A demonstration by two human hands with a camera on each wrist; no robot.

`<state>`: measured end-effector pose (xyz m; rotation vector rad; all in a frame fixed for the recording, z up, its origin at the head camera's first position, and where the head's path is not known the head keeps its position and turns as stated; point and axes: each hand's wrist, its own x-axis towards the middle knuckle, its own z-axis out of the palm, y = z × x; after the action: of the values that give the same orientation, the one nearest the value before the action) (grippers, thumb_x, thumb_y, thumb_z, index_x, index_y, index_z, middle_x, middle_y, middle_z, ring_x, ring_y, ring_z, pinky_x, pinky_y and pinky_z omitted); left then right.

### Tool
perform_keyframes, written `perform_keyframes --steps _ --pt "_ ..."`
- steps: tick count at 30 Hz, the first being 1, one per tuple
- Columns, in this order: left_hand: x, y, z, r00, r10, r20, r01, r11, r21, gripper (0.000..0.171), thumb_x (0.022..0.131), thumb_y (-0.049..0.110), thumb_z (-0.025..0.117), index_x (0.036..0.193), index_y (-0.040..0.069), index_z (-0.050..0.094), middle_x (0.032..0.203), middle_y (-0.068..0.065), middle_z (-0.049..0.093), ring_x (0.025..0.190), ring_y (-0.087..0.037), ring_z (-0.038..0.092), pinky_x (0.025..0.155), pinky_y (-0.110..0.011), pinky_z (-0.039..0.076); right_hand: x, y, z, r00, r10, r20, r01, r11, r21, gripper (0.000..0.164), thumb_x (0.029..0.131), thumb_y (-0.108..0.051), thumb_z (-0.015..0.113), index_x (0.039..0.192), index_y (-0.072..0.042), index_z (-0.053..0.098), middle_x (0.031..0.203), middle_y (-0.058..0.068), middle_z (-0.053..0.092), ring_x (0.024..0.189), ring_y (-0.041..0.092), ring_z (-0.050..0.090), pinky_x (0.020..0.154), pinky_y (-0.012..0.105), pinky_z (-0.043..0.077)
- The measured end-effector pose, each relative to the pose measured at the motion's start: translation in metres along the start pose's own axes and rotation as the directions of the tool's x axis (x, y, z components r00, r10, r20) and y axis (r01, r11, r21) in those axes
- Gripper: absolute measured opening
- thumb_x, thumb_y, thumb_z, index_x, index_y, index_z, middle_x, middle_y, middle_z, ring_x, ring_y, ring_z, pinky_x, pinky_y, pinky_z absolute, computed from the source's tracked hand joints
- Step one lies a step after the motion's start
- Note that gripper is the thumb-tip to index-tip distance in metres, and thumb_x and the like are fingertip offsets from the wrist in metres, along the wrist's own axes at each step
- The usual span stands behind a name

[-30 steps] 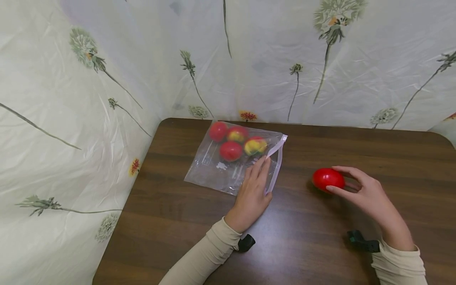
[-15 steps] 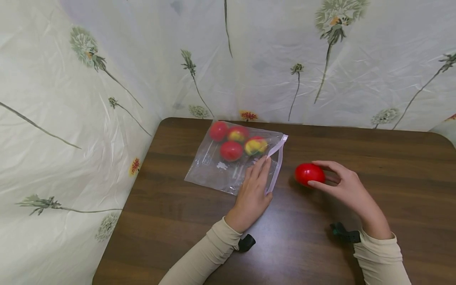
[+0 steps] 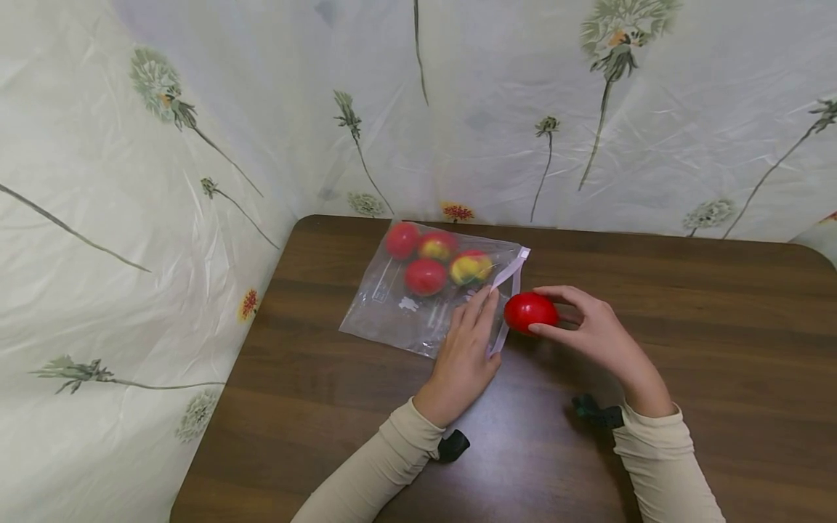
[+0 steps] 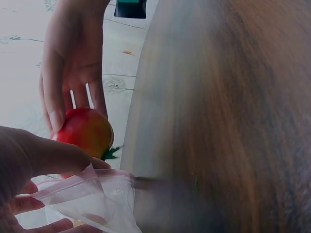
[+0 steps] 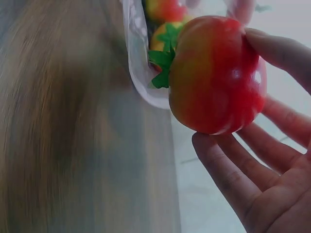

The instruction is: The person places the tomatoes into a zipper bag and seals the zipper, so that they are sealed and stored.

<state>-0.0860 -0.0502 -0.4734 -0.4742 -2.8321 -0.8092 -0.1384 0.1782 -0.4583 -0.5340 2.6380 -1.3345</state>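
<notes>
A glossy red and yellow tomato (image 3: 530,313) with green leaves is held by my right hand (image 3: 591,330), thumb and fingertips around its side. The tomato is right at the mouth of a clear zip bag (image 3: 386,316), its stem end facing the opening. Several similar red and yellow tomatoes (image 3: 426,277) lie inside the bag toward its back. My left hand (image 3: 461,356) lies over the bag's near side and holds the edge of the mouth between thumb and fingers. In the left wrist view, the bag's lip (image 4: 116,174) stands apart beside the thumb.
The bag lies on a dark brown wooden table (image 3: 719,312), near its back left corner. A pale flowered sheet (image 3: 471,145) hangs behind and to the left of the table. A dark wrist strap (image 3: 598,412) sits on the right wrist.
My right hand has moved left with the tomato, from the right side of the table to the bag's mouth. The left hand and the bag have stayed in place.
</notes>
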Motion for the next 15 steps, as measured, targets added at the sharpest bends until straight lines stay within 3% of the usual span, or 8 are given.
perform_keyframes --steps 4,15 --pt "0.000 0.001 0.000 1.000 -0.002 0.006 0.002 1.000 -0.002 0.097 0.078 0.013 0.089 0.160 0.011 0.037 0.163 -0.004 0.037 0.137 -0.024 0.046 0.099 -0.035 0.057 0.006 -0.002 0.006 1.000 0.008 0.024 -0.009 1.000 0.027 0.060 0.088 -0.024 0.083 0.141 -0.009 0.059 0.141 0.018 0.062 0.125 0.041 0.062 0.098 0.055 0.054" --pt "0.000 0.002 -0.001 1.000 -0.003 0.012 0.003 1.000 0.003 0.096 0.078 0.013 0.089 0.159 0.010 0.037 0.164 -0.004 0.036 0.137 -0.025 0.046 0.100 -0.036 0.057 0.025 -0.003 0.022 0.997 -0.004 0.075 -0.002 0.997 0.083 0.060 0.088 -0.021 0.083 0.141 -0.008 0.059 0.143 0.018 0.060 0.127 0.039 0.059 0.100 0.057 0.053"
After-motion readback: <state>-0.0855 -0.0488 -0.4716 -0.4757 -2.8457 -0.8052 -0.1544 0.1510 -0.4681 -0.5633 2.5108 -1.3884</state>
